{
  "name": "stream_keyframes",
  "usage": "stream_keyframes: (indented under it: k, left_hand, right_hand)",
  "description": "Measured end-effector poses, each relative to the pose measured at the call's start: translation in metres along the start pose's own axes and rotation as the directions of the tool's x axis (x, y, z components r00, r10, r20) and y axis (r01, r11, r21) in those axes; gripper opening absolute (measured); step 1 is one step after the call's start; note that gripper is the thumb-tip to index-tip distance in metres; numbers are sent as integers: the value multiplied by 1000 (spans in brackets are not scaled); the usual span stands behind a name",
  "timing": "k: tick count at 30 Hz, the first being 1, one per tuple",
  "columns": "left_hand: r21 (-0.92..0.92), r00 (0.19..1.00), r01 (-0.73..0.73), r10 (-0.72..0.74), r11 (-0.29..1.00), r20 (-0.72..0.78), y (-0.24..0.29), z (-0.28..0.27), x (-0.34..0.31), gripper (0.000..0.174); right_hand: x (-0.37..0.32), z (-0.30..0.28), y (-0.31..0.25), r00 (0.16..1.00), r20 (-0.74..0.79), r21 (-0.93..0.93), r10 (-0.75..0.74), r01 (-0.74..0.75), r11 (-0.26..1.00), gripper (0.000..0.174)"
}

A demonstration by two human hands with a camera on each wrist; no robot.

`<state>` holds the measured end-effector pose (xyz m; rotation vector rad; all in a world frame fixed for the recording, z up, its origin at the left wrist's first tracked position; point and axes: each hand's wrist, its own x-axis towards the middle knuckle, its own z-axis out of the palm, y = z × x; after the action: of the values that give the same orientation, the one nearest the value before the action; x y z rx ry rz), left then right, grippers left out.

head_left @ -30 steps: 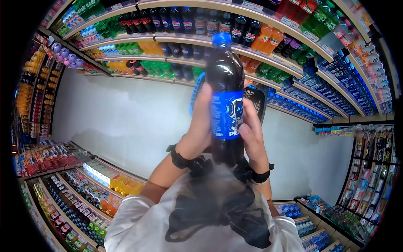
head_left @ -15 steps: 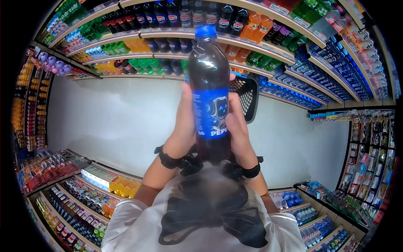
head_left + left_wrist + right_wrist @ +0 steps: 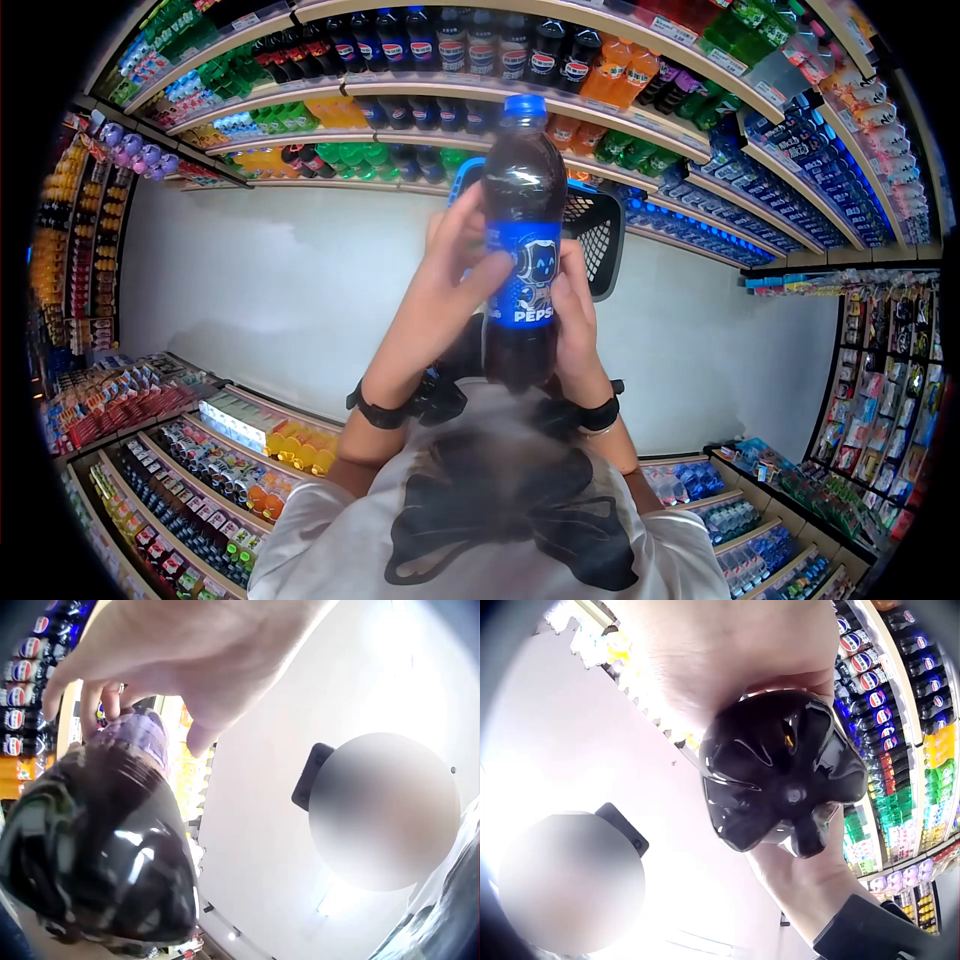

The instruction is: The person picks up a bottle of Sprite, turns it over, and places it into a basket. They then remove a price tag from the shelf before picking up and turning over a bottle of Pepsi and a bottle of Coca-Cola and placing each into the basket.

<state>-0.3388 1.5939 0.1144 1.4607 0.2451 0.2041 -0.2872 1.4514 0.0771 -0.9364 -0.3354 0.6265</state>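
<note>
A dark cola bottle [image 3: 526, 190] with a blue cap and a blue Pepsi label [image 3: 535, 270] stands in front of my chest, cap end toward the shelves. My right hand [image 3: 577, 320] grips its right side, fingers curled behind it. On the other side my left hand [image 3: 445, 275] is loosened, thumb tip at the label edge and fingers spread. In the left wrist view that left hand [image 3: 195, 660] arches over the bottle [image 3: 105, 840] with a gap under the palm. The right wrist view shows the bottle's lobed base [image 3: 787, 772] against the right hand [image 3: 727, 652].
A black shopping basket [image 3: 605, 235] with a blue handle lies beyond the bottle, partly hidden by it. Curved shelves [image 3: 420, 85] of soft drink bottles run across the front. More racks stand left and right, and drink shelves [image 3: 215, 480] flank me behind. Pale floor [image 3: 280, 270] lies between.
My left hand has come off its grip on the bottle's left side, its fingers loosening and thumb shifting onto the label. The bottle moved left, then partly back right and slightly lower.
</note>
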Motion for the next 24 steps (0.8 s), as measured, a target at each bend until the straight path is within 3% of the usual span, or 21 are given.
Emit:
stream_keyframes:
  k: [3,6,16,22,24]
  left_hand:
    - [86,994,-104,105,991,-13,-15,8,3,66]
    - [138,995,-96,98,986,-8,-11,12,6,65]
    - [153,973,-208,220,966,-71,-12,30,0,59]
    - [-118,946,-275,246,954,-211,-17,49,-1,56]
    - [-168,957,-258,228,951,-180,-19,47,-2,59]
  right_hand:
    - [1,-4,3,992,21,-222,-124,126,967,41]
    - [-2,-1,-7,997,3,-176,-73,72,982,42]
    - [-4,-7,-12,990,-13,-218,-141,134,967,46]
    - [-4,-9,-18,988,8,-232,-154,152,961,51]
    - [-4,-12,-20,992,31,-206,-120,124,971,51]
